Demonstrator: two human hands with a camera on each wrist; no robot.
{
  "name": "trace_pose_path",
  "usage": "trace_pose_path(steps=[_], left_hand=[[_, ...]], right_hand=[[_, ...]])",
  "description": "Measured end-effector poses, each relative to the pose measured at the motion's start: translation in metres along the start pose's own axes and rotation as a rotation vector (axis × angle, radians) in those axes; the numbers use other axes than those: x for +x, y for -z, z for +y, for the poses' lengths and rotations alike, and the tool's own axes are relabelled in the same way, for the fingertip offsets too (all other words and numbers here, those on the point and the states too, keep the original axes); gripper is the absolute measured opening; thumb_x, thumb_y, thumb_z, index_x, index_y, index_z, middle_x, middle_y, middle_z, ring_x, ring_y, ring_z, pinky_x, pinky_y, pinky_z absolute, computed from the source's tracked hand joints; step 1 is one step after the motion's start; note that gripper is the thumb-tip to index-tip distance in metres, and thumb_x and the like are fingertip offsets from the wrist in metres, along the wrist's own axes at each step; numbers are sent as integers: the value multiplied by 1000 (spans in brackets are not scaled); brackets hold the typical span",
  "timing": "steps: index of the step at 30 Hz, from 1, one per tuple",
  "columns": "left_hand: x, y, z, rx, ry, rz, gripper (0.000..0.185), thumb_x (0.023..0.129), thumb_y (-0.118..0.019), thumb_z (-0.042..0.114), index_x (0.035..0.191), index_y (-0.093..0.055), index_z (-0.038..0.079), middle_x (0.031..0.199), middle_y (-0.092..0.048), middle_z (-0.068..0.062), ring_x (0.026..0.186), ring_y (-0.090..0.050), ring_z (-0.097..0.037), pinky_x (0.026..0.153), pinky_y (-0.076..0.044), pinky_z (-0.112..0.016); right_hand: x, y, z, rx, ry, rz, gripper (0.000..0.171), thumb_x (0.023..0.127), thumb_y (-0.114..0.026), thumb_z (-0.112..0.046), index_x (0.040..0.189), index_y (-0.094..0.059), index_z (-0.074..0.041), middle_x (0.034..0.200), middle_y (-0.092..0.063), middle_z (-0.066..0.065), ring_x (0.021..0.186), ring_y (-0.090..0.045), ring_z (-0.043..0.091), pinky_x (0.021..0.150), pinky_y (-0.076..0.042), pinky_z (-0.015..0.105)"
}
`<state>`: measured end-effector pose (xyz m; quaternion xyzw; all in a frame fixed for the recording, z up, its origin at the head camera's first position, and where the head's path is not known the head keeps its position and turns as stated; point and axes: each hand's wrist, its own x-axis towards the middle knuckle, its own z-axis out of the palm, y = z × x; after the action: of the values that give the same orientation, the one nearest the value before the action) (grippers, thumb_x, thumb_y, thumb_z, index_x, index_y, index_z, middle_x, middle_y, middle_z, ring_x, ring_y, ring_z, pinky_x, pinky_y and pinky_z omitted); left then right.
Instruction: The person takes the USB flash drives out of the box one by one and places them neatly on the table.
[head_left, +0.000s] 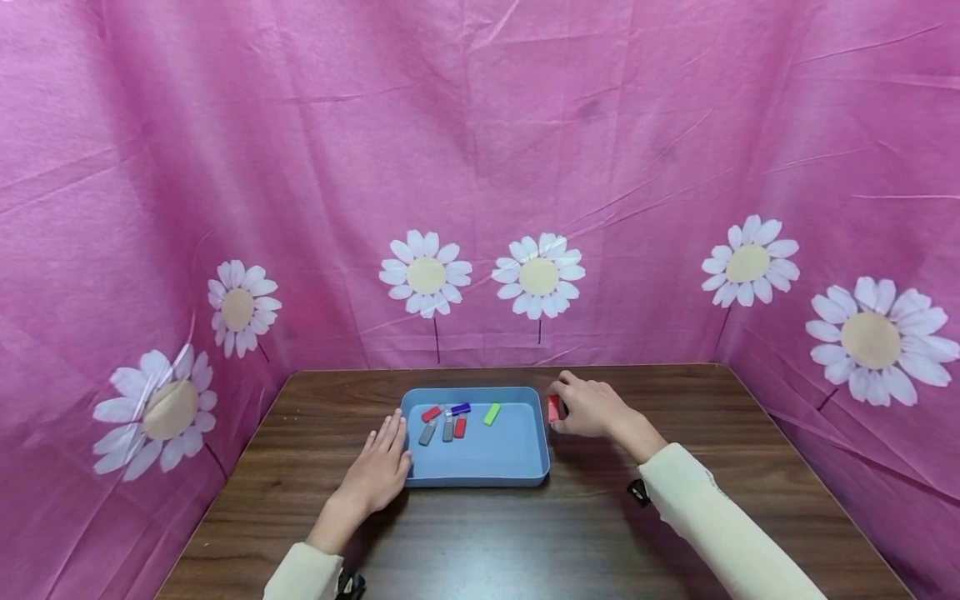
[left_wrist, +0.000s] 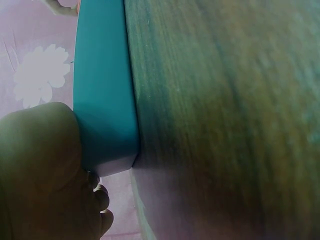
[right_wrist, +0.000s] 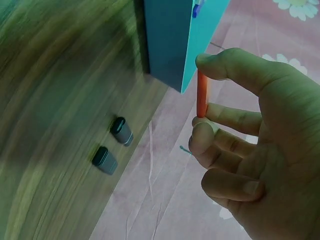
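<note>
Already six small flash drives lie inside the blue tray (head_left: 480,479): a red one (head_left: 431,413), a blue-capped one (head_left: 458,409), a green one (head_left: 491,413), two grey ones (head_left: 427,433) and another red one (head_left: 460,427), all gathered toward the tray's far half. The right hand (head_left: 592,407) holds a seventh, a red flash drive (head_left: 553,408), just outside the tray's right wall and above the wooden table (head_left: 525,542). In the right wrist view the thumb (right_wrist: 225,62) and forefinger (right_wrist: 220,112) pinch this red flash drive (right_wrist: 201,95) upright by its ends, with the other fingers loosely curled below. Two small grey caps (right_wrist: 112,146) lie on the table near the tray's far corner.

The left hand (head_left: 378,471) rests flat on the table with straight fingers laid side by side, its edge touching the tray's left wall; the left wrist view shows the palm against the tray (left_wrist: 102,85).

Judging by this, most of the drives seem to be collected, the pinched red one is not yet in, and the two caps remain outside.
</note>
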<state>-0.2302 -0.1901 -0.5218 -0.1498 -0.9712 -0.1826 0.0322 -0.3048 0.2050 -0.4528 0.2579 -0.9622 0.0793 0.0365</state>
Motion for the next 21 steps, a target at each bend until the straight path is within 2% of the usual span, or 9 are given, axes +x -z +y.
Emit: trace_pose_path(steps=[8,17,21], left_hand=[[2,-11,-9,36,-14,31,61,113,-45,25,162,-33,-10,175,-25,-24,162,-27,-43,130,-26,-63],[1,-12,-12,-17,-29,32,64,112,-43,27,163,-32,-10,175,-24,-25,161,-26,-47,128,-25,-67],[1,-12,-11,6,-32,40,64,112,-42,29,163,-31,-8,176,-24,-24,161,-27,-46,128,-26,-67]], right_hand=[[-5,3,10,1,-10,13,51,81,-85,-32,125,-72,-10,110,-62,5,67,-55,16,59,-46,35],[-10,5,24,19,-38,-2,54,83,-84,-30,130,-71,-8,116,-62,6,66,-55,17,61,-48,37],[-11,6,31,12,-44,17,53,81,-84,-30,128,-71,-9,120,-63,8,67,-57,19,61,-49,40]])
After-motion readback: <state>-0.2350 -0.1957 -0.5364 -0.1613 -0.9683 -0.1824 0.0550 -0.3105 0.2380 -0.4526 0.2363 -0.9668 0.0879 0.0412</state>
